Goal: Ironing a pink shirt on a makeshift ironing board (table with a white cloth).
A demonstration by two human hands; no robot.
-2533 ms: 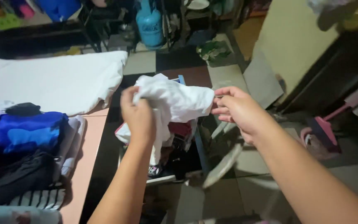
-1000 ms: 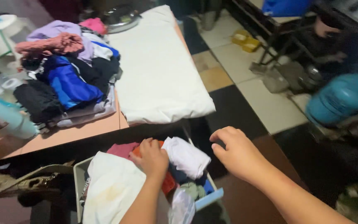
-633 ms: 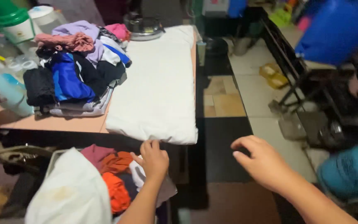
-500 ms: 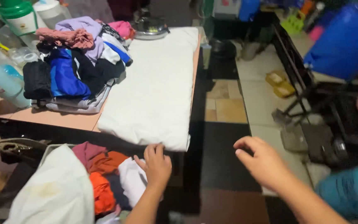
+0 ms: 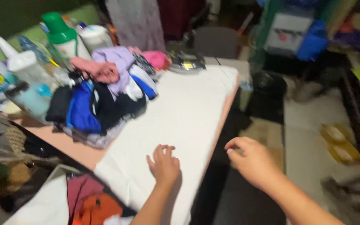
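White-padded ironing table [image 5: 196, 100] ahead: your left hand [image 5: 163, 163] lay flat, open, empty; right hand [image 5: 251, 160] hovered loosely curled, empty. Smoothing step; next needs a garment.

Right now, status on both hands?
Left hand open, flat on the white pad. Right hand empty, off the table edge. Clothes pile lies left.

Blurred and cut-off parts of the scene

The orange cloth [image 5: 96, 210] runs off the bottom edge; the bottles [image 5: 5, 71] at the left are cropped and smeared; whether the left hand [image 5: 163, 164] touches the white sheet [image 5: 176, 125] is unclear.
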